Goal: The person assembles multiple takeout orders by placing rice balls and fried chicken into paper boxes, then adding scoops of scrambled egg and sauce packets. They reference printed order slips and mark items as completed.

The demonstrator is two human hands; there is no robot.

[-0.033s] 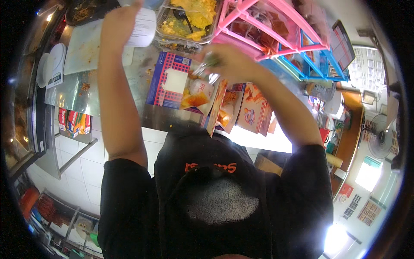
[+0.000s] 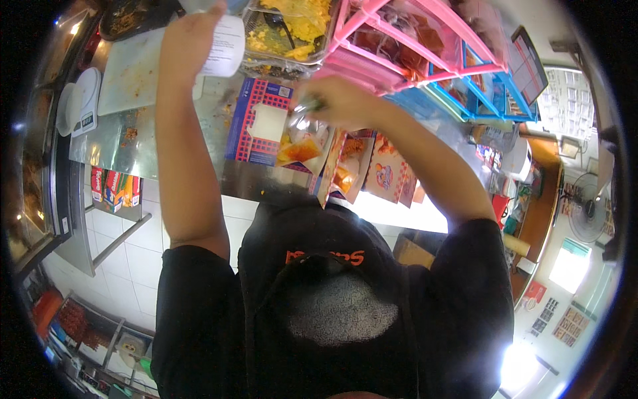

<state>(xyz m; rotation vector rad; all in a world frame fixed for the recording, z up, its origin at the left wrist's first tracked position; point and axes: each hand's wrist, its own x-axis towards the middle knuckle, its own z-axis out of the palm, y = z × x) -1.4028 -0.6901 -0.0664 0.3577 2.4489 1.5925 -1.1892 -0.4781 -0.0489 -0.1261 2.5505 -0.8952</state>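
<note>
At the far left of the counter, my left hand is closed on a white tub with a printed label; its fingertips lie near the picture's top edge. My right hand, smeared by motion, hovers over an open checkered food box. It pinches a small clear plastic packet with something greenish in it. Inside that box lie an orange piece of food and a pale wrapped item, partly hidden by the packet. To its right, a second open box holds fried food. A third patterned box stands beside it.
A clear tray of yellow food with a black spoon stands at the back. Pink and blue racks with packed goods rise at the right. A kitchen scale and a white cutting board are at the left.
My left hand and the tub have shifted slightly right. My right hand has moved slightly left and down with the packet, over the open box.
</note>
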